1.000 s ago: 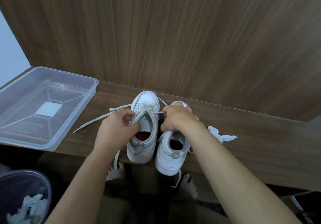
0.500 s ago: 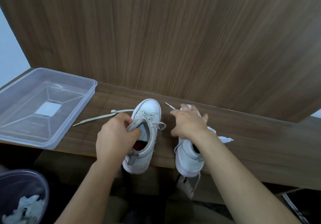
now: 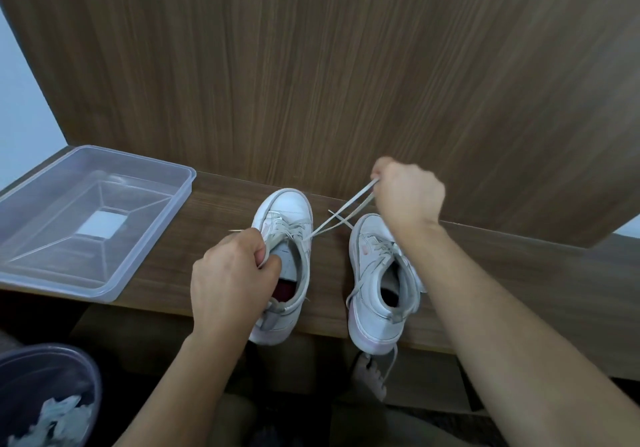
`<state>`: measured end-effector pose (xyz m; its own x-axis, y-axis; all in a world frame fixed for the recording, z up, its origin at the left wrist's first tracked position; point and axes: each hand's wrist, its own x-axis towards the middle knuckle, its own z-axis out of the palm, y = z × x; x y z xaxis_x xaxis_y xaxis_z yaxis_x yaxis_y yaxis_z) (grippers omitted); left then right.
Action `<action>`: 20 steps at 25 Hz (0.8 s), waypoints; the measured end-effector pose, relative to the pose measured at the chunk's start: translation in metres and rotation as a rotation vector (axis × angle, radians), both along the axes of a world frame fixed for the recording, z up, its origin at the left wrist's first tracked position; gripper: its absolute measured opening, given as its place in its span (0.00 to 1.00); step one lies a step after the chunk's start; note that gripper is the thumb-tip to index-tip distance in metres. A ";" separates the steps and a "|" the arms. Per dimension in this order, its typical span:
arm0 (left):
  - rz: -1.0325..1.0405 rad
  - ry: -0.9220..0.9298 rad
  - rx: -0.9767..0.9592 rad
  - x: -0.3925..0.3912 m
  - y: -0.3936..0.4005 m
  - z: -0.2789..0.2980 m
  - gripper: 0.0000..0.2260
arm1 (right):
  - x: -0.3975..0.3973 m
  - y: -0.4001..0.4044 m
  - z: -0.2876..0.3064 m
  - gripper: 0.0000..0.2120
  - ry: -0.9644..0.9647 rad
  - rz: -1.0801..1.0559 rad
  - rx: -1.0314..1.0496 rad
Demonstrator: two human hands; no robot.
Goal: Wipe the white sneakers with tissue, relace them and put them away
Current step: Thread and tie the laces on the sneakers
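While 2 sneakers point(image 3: 377, 283) stand apart, left hand point(image 3: 230, 273) grips 1 tongue; right hand point(image 3: 408, 200) pinches 1 lace point(image 3: 341, 216).

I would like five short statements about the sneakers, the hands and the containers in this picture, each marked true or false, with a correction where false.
1. The right hand pinches the lace and pulls it up and away from the left sneaker. True.
2. The left hand rests flat on the shelf. False: it grips the left sneaker at its tongue and collar.
3. Both sneakers lie inside the clear plastic box. False: the left sneaker and the right sneaker stand on the wooden shelf, to the right of the box.
4. The sneakers' toes point toward the wooden wall panel. True.
5. The bin at lower left holds nothing. False: crumpled white tissue lies in it.
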<state>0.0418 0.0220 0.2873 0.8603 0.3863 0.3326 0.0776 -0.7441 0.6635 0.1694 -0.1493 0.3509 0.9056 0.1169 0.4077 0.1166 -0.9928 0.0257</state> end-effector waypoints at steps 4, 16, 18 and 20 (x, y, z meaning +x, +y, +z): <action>0.007 -0.012 0.025 -0.004 -0.002 0.003 0.14 | 0.013 -0.024 0.041 0.08 -0.151 -0.081 0.534; -0.174 0.306 -0.353 0.010 0.022 -0.007 0.10 | -0.054 -0.022 -0.001 0.28 0.369 -0.080 0.813; -0.117 0.284 -0.406 0.015 0.028 -0.012 0.05 | -0.071 -0.011 -0.021 0.07 0.365 -0.056 0.681; -0.126 0.296 -0.368 0.019 0.034 -0.014 0.03 | -0.074 -0.001 -0.034 0.15 0.415 -0.038 0.644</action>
<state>0.0612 0.0562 0.2729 0.9451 0.3187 -0.0725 0.2269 -0.4800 0.8474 0.0949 -0.1499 0.3171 0.9980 -0.0631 0.0105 -0.0443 -0.8007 -0.5974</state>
